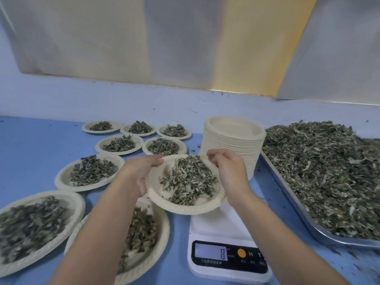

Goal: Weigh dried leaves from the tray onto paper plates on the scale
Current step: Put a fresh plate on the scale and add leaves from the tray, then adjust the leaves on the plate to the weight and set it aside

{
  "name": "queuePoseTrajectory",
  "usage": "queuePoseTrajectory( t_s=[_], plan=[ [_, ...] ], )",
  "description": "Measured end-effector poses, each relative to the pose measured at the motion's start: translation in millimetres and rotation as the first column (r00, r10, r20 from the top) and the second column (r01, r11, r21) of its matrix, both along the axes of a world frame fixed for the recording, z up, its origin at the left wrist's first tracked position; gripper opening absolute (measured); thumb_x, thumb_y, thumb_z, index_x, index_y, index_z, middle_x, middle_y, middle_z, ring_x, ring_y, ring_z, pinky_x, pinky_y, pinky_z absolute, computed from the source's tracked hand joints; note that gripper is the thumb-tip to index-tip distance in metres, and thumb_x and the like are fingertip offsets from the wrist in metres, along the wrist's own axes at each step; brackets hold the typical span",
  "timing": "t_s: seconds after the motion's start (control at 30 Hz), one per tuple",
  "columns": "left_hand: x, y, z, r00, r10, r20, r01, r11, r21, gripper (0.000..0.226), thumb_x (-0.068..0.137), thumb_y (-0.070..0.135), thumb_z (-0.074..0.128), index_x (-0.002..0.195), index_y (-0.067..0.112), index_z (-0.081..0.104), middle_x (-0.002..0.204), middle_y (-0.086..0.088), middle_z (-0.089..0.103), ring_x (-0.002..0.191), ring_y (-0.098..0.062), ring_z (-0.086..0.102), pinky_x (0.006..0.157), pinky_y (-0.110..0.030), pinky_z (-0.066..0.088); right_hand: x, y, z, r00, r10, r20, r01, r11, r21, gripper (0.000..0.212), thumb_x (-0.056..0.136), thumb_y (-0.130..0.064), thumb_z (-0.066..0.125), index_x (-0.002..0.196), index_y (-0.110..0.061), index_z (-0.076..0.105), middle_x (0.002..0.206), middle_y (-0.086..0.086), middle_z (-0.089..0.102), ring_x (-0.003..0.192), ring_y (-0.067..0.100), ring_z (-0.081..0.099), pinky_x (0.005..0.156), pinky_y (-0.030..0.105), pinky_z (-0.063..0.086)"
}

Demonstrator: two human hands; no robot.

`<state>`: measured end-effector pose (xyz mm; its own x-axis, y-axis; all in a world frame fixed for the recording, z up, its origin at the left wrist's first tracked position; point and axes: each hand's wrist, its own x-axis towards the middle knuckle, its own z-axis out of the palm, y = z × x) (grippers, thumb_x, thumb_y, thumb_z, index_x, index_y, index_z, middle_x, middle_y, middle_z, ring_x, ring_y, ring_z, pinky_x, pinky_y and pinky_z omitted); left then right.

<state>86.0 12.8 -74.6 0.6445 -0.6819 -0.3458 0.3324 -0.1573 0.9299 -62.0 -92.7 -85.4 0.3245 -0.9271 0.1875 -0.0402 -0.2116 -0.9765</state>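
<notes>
Left hand [138,174]: grips plate [181,209] by left rim, thumb on top, fingers under.
Right hand [228,168]: pinches far right rim, fingers curled.
Scale [213,228]: beneath right wrist.

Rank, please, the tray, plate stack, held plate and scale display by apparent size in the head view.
1. tray
2. held plate and plate stack: alike, and the plate is nearer, so unranked
3. scale display

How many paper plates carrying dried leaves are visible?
9. Back row: three plates; second row: two; one nearer at left; two nearest, one partly under the left forearm; the held plate, gripped by left hand and right hand by the scale. More may be hidden.
</notes>
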Motion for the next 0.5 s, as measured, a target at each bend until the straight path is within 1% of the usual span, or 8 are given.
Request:
queuePoseTrajectory(
  t_s=[0.07,0.17,0.23,0.27,0.3,0.37,0.43,0.5],
  plan=[
    [17.3,6.7,2.4,0.999,0.048,-0.023,-0.049,0.998,-0.037,0.024,0.093,0.006,0.053,0.114,0.011,0.064,0.113,-0.017,0.065,0.077,-0.029,0.063,0.068,-0.042,0.053,19.5,4.8,7.8,1.0,0.017,-0.009,-0.017,1.0,-0.002,0.023,0.086,-0.007,0.052,0.08,-0.023,0.067,0.092,-0.006,0.068,0.091,0.013,0.059,0.086,0.031,0.046],
    [45.6,15.6,3.1,0.986,0.149,-0.075,-0.154,0.985,-0.076,0.025,0.094,0.005,0.051,0.117,0.007,0.061,0.1,-0.015,0.065,0.073,-0.027,0.062,0.067,-0.041,0.054,50.3,11.8,15.0,0.997,0.077,0.003,-0.077,0.994,0.072,0.015,0.086,-0.01,0.053,0.083,-0.019,0.064,0.072,-0.002,0.055,0.068,0.013,0.049,0.063,0.027,0.038],
    [66.6,20.4,3.1,0.962,0.25,-0.113,-0.261,0.96,-0.099,0.023,0.094,0.004,0.052,0.115,0.006,0.06,0.098,-0.014,0.065,0.07,-0.026,0.062,0.058,-0.04,0.054,71.1,16.9,17.9,0.992,0.118,-0.034,-0.113,0.985,0.13,0.006,0.086,-0.01,0.052,0.086,-0.014,0.057,0.074,0.004,0.047,0.062,0.015,0.042,0.057,0.027,0.033],
    [78.0,22.0,2.5,0.945,0.306,-0.119,-0.319,0.941,-0.114,0.025,0.093,0.003,0.052,0.117,0.005,0.059,0.103,-0.016,0.065,0.072,-0.027,0.062,0.061,-0.041,0.054,81.4,18.6,18.3,0.99,0.139,-0.025,-0.132,0.974,0.186,0.004,0.085,-0.009,0.052,0.087,-0.012,0.055,0.077,0.007,0.045,0.064,0.018,0.042,0.059,0.027,0.035],
    [89.8,22.9,1.6,0.927,0.355,-0.125,-0.37,0.919,-0.135,0.028,0.093,0.003,0.052,0.121,0.005,0.058,0.111,-0.018,0.063,0.076,-0.028,0.061,0.068,-0.044,0.054,91.4,20.6,18.6,0.985,0.17,-0.001,-0.164,0.951,0.262,0.002,0.085,-0.008,0.052,0.084,-0.01,0.052,0.08,0.009,0.045,0.069,0.021,0.044,0.062,0.029,0.038],
    [110.8,24.1,0.9,0.892,0.428,-0.145,-0.449,0.875,-0.18,0.031,0.094,0.003,0.05,0.125,0.006,0.056,0.122,-0.019,0.059,0.087,-0.03,0.06,0.084,-0.047,0.049,109.3,25.0,17.2,0.961,0.269,0.067,-0.272,0.864,0.423,0.01,0.089,-0.006,0.051,0.079,-0.006,0.051,0.083,0.012,0.054,0.072,0.024,0.056,0.061,0.031,0.051],
    [130.7,24.8,-1.4,0.849,0.506,-0.15,-0.528,0.825,-0.201,0.032,0.093,0.003,0.052,0.124,0.008,0.058,0.121,-0.016,0.059,0.095,-0.029,0.059,0.091,-0.045,0.048,127.4,30.5,15.1,0.924,0.363,0.121,-0.371,0.776,0.51,0.007,0.093,-0.005,0.05,0.093,-0.006,0.056,0.096,0.013,0.062,0.071,0.025,0.067,0.056,0.031,0.057],
    [148.3,27.3,-3.7,0.803,0.58,-0.137,-0.596,0.779,-0.193,0.029,0.09,0.001,0.056,0.117,0.008,0.062,0.114,-0.015,0.06,0.096,-0.029,0.059,0.092,-0.045,0.049,147.2,34.4,12.7,0.907,0.392,0.154,-0.41,0.735,0.541,0.013,0.095,-0.003,0.05,0.107,-0.002,0.056,0.105,0.017,0.063,0.071,0.025,0.069,0.052,0.028,0.057]
  ],
)
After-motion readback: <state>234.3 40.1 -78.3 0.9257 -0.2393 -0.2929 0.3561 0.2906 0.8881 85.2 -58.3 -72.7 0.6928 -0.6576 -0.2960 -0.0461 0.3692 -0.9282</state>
